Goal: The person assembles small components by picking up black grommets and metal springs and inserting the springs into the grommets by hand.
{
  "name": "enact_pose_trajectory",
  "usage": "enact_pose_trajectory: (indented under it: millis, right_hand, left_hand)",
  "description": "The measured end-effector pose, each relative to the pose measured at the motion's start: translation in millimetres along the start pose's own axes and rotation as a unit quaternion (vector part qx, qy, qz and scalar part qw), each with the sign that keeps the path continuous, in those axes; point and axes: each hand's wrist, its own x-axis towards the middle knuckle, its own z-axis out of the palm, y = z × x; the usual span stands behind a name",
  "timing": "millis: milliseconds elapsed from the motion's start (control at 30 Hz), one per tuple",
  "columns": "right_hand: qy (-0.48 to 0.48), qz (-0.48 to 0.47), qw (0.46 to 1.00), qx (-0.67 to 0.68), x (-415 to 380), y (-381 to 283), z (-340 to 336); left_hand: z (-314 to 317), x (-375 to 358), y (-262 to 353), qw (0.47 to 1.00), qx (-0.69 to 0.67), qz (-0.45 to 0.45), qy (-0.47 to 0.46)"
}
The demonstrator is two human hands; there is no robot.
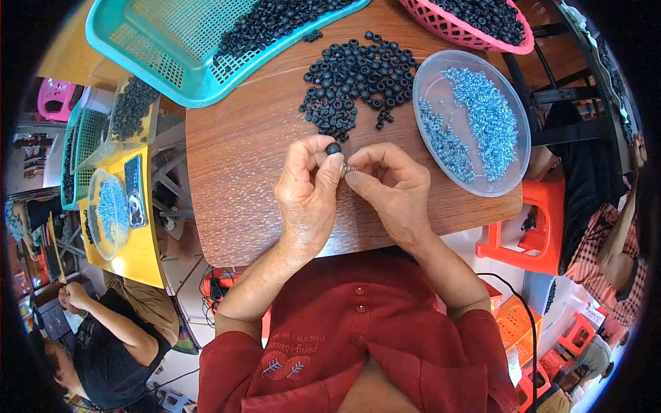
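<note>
Between the thumb and fingers of my left hand (303,189) is a small black round cap (333,148). Close beside it, my right hand (394,184) pinches a tiny metallic piece (349,168), too small to name for certain. The two hands nearly meet above the table's front part. Just beyond them lies a loose pile of black round caps (354,72), with smaller black parts (330,118) at its near left side. Right of the hands, a clear round tray (430,62) holds many small light-blue metallic pieces (492,124).
A teal mesh basket (186,93) with black parts stands at the back left of the wooden table (241,172). A pink basket (454,36) is at the back right. Red stools (509,248) stand on the right. A person (117,344) sits at lower left near a yellow table (138,248).
</note>
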Motion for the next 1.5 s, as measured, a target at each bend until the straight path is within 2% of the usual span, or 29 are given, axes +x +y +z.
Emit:
enact_pose_trajectory:
  millis: [100, 333, 400, 467, 700, 767, 800, 867, 900, 967, 1033, 1100, 1133, 1167, 1200, 1267, 1400, 1467, 1500]
  right_hand:
    - [-0.008, -0.032, 0.999, -0.009, -1.0, 4.1, -0.5]
    - [-0.004, -0.038, 0.999, 0.020, -1.9, 1.9, 0.9]
    - [-0.009, -0.045, 0.999, 0.020, -1.1, 2.8, 0.3]
    - [-0.016, -0.070, 0.997, 0.020, -1.3, 2.3, 0.2]
    - [-0.038, -0.064, 0.997, 0.034, -0.4, -0.9, 1.0]
    - [-0.022, -0.140, 0.988, -0.061, 1.3, 4.9, -1.5]
    - [-0.022, -0.139, 0.988, -0.062, 2.3, 4.4, -1.4]
    - [-0.002, -0.235, 0.961, -0.144, 3.9, 2.5, -0.7]
    - [-0.002, -0.235, 0.961, -0.144, 3.8, 3.1, 0.1]
    - [0.030, -0.294, 0.937, -0.186, 3.7, 4.4, 1.6]
    - [0.022, -0.286, 0.942, -0.175, 3.8, 4.2, 0.9]
    - [0.015, -0.279, 0.946, -0.163, 2.9, 4.3, 1.0]
    - [0.017, -0.226, 0.965, -0.131, 1.6, 4.4, 2.3]
    - [0.019, -0.172, 0.980, -0.099, 0.8, 4.4, 3.7]
    - [0.019, -0.172, 0.980, -0.099, 0.5, 5.4, 4.8]
    - [0.033, -0.145, 0.982, -0.113, -0.6, 9.6, 6.2]
    - [0.004, -0.161, 0.973, -0.164, -0.7, 12.1, 3.9]
    - [0.011, -0.063, 0.993, -0.100, -1.2, 7.1, 6.1]
    - [0.011, -0.062, 0.993, -0.100, -0.1, 3.5, 5.0]
  left_hand:
    - [0.8, 0.9, 6.2, 0.996, -0.075, -0.044, -0.011]
    - [-3.5, 8.5, 4.0, 0.987, -0.123, -0.106, -0.014]
    - [-6.8, 12.3, 3.4, 0.963, -0.181, -0.199, -0.035]
    - [-6.4, 13.0, 4.3, 0.957, -0.199, -0.210, -0.030]
    - [-8.4, 12.7, 3.6, 0.956, -0.203, -0.211, -0.024]
    - [-8.1, 13.0, 4.3, 0.954, -0.200, -0.224, -0.022]
    - [-8.0, 13.0, 4.5, 0.951, -0.197, -0.237, -0.021]
    - [-8.4, 13.4, 5.5, 0.951, -0.193, -0.241, -0.023]
    - [-8.8, 13.6, 6.3, 0.951, -0.190, -0.244, -0.026]
    - [-10.0, 13.5, 8.6, 0.950, -0.189, -0.247, -0.031]
    - [-10.0, 11.3, 10.0, 0.949, -0.188, -0.249, -0.037]
    - [-8.2, 6.7, 10.8, 0.976, -0.139, -0.168, -0.022]
    - [-7.2, 5.5, 9.6, 0.976, -0.139, -0.168, -0.022]
    - [-6.3, 4.3, 7.3, 0.983, -0.126, -0.129, -0.018]
    - [-5.2, 3.4, 5.7, 0.989, -0.113, -0.090, -0.014]
    - [-2.8, 0.2, 5.1, 0.994, -0.088, -0.061, -0.008]
    - [-4.5, -1.7, -7.4, 1.000, -0.002, 0.016, -0.002]
    - [-3.8, -2.5, -3.9, 1.000, 0.002, 0.019, -0.004]
    - [-3.0, -2.6, -2.6, 1.000, 0.006, 0.023, -0.006]
